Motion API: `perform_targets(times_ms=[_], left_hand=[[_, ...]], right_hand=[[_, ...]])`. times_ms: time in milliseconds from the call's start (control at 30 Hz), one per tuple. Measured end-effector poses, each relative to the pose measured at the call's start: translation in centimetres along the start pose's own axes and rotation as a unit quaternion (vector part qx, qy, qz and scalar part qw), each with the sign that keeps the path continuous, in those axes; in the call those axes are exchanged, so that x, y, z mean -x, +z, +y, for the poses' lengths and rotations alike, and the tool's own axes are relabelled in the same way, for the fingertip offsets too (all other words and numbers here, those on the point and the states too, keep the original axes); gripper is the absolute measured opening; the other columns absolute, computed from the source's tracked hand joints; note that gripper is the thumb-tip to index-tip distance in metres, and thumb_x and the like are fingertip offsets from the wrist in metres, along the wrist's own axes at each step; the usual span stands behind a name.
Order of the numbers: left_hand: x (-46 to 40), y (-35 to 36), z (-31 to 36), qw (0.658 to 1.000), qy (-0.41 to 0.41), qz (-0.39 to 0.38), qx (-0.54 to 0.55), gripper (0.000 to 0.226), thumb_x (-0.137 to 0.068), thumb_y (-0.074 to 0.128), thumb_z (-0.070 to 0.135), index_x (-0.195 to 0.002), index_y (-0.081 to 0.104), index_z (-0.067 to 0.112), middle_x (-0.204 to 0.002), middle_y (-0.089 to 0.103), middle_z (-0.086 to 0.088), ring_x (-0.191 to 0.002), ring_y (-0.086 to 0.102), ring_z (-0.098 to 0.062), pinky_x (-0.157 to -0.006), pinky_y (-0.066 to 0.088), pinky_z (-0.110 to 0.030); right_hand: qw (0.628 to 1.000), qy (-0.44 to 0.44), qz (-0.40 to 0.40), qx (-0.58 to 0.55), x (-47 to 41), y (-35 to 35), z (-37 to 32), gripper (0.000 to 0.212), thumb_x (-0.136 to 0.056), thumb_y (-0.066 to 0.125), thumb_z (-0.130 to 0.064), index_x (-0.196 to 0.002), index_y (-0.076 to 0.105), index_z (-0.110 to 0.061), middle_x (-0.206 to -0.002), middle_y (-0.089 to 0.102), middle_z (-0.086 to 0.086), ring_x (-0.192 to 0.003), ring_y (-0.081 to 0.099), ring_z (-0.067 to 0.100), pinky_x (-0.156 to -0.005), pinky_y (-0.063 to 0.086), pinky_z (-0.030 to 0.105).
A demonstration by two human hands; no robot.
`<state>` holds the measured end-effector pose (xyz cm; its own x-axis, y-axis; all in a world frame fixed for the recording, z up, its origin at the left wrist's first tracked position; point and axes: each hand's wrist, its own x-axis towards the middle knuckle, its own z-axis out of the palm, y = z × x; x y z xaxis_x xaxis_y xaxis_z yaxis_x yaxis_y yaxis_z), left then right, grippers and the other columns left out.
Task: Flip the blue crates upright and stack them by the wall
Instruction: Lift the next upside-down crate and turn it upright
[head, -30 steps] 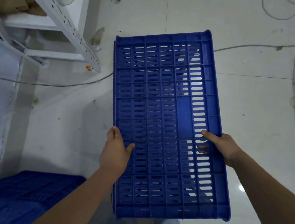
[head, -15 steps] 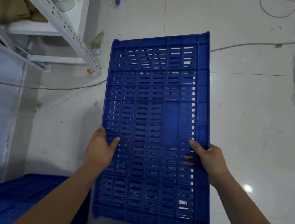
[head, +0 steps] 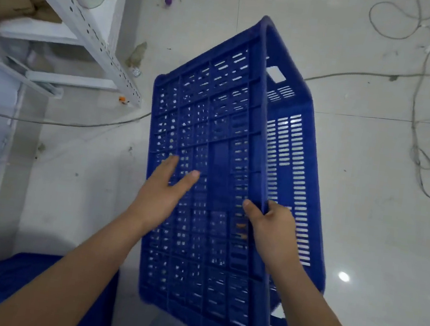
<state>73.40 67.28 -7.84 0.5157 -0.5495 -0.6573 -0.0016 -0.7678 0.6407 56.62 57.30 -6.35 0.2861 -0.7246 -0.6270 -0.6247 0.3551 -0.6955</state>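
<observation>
Blue crate held tilted above the floor, centre of frame.

Lower left: second blue crate (head: 16,293) on the floor (head: 375,236). Left hand (head: 161,197), fingers straight, lies flat against the slotted base of the held crate (head: 224,142). Right hand (head: 270,229) grips its edge, thumb over the base. Cables (head: 424,150) at right.

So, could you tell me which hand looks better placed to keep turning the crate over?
Probably the right hand: it grips the crate by its raised edge. The left hand only rests flat against the slotted bottom.
</observation>
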Motion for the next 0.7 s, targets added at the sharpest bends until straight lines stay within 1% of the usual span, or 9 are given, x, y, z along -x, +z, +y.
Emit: perform_targets(times_ms=[67, 100, 133, 200, 300, 400, 467, 567, 700], left_hand=[[1.0, 1.0, 2.7, 0.997, 0.005, -0.010, 0.074, 0.082, -0.081, 0.050, 0.064, -0.151, 0.021, 0.033, -0.157, 0.023, 0.014, -0.143, 0.026, -0.009, -0.117, 0.022, -0.033], [1.3, 1.6, 3.6, 0.995, 0.000, -0.024, 0.092, 0.089, -0.074, 0.051, 0.069, -0.151, 0.022, 0.034, -0.156, 0.025, 0.015, -0.143, 0.028, -0.008, -0.116, 0.023, -0.032], [1.3, 2.1, 4.0, 0.994, -0.008, -0.045, 0.100, 0.098, -0.067, 0.053, 0.074, -0.151, 0.022, 0.034, -0.155, 0.028, 0.015, -0.142, 0.030, -0.009, -0.116, 0.024, -0.033], [1.1, 3.1, 4.2, 0.992, -0.023, -0.078, 0.098, 0.104, -0.062, 0.063, 0.074, -0.150, 0.023, 0.035, -0.151, 0.038, 0.014, -0.135, 0.041, -0.011, -0.114, 0.033, -0.038], [0.1, 4.4, 2.8, 1.000, -0.004, -0.010, 0.019, 0.080, -0.084, 0.066, 0.039, -0.149, 0.023, 0.021, -0.130, 0.056, 0.010, -0.115, 0.058, -0.014, -0.093, 0.045, -0.027], [-1.4, 3.8, 1.5, 0.994, 0.016, 0.088, -0.066, 0.042, -0.092, 0.052, 0.013, -0.132, 0.041, 0.007, -0.109, 0.062, -0.003, -0.091, 0.062, -0.021, -0.073, 0.045, -0.028], [-2.3, 2.6, 0.6, 0.993, 0.014, 0.100, -0.066, 0.029, -0.091, 0.049, 0.006, -0.120, 0.046, 0.004, -0.098, 0.061, -0.006, -0.083, 0.056, -0.020, -0.070, 0.044, -0.029], [-3.6, 0.9, -0.9, 0.994, 0.004, 0.104, -0.042, 0.019, -0.090, 0.049, 0.002, -0.105, 0.044, 0.011, -0.080, 0.050, 0.007, -0.084, 0.053, -0.019, -0.063, 0.041, -0.028], [-5.3, -0.1, -2.6, 0.994, -0.024, 0.109, -0.001, 0.025, -0.090, 0.048, 0.001, -0.114, 0.051, 0.009, -0.092, 0.057, 0.000, -0.087, 0.054, -0.021, -0.066, 0.047, -0.028]], right_hand=[[0.998, -0.025, 0.007, 0.052, 0.3, 2.0, 0.5, 0.038, -0.091, 0.061, -0.019, -0.057, 0.045, -0.010, -0.050, 0.052, -0.001, -0.041, 0.055, 0.000, -0.044, 0.044, 0.017], [0.997, -0.036, 0.005, 0.070, 0.3, 3.2, 0.9, 0.034, -0.090, 0.060, -0.019, -0.061, 0.049, -0.008, -0.057, 0.057, 0.004, -0.050, 0.060, 0.007, -0.053, 0.050, 0.027], [0.996, -0.038, 0.001, 0.084, 0.4, 4.3, 1.2, 0.031, -0.090, 0.059, -0.018, -0.062, 0.049, -0.008, -0.061, 0.057, 0.005, -0.054, 0.058, 0.014, -0.058, 0.050, 0.034], [0.993, -0.042, -0.009, 0.106, 0.5, 6.5, 1.7, 0.036, -0.090, 0.054, -0.011, -0.057, 0.041, -0.015, -0.056, 0.046, -0.002, -0.049, 0.042, 0.009, -0.052, 0.038, 0.030], [0.989, -0.063, -0.038, 0.132, 0.8, 9.2, 2.6, 0.027, -0.089, 0.050, -0.004, -0.064, 0.050, -0.013, -0.058, 0.040, -0.009, -0.051, 0.035, 0.002, -0.049, 0.027, 0.019], [0.987, -0.082, -0.040, 0.136, 1.2, 11.5, 2.8, 0.011, -0.089, 0.054, -0.013, -0.083, 0.063, -0.009, -0.071, 0.057, -0.001, -0.065, 0.049, 0.010, -0.058, 0.040, 0.022], [0.980, -0.128, -0.026, 0.149, 1.0, 13.1, 3.6, 0.012, -0.085, 0.058, -0.016, -0.075, 0.062, -0.011, -0.075, 0.066, 0.006, -0.068, 0.056, 0.012, -0.072, 0.049, 0.027], [0.977, -0.127, -0.108, 0.137, 0.9, 14.3, 3.8, 0.016, -0.086, 0.061, -0.020, -0.094, 0.064, -0.007, -0.091, 0.069, 0.010, -0.082, 0.063, 0.019, -0.085, 0.052, 0.031], [0.964, -0.130, -0.159, 0.171, 0.3, 15.5, 3.0, 0.027, -0.088, 0.059, -0.022, -0.108, 0.058, -0.004, -0.101, 0.067, 0.014, -0.086, 0.063, 0.023, -0.082, 0.053, 0.036]])
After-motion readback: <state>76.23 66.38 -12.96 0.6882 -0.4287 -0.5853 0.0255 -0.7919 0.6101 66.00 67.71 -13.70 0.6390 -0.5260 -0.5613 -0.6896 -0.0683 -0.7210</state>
